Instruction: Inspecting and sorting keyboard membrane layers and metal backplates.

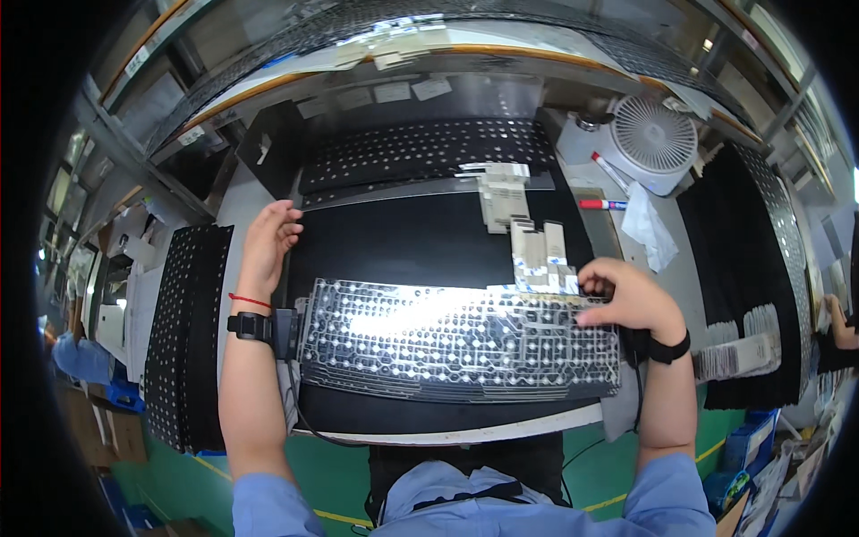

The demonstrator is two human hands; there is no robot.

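A shiny clear circuit sheet with many round holes and fine traces lies flat on a black mat in front of me. My right hand rests on the sheet's upper right corner, its fingers pinched together on a small pale strip there. Just beyond that hand are rows of small white adhesive strips. My left hand hovers off the sheet's upper left corner at the mat's left edge, fingers loosely apart, holding nothing. That wrist wears a black band and a red string.
Black perforated sheets are stacked at the left, at the back and at the right. A white desk fan, a red and blue marker and a crumpled white cloth sit at the back right. Another person's hand shows at the far right.
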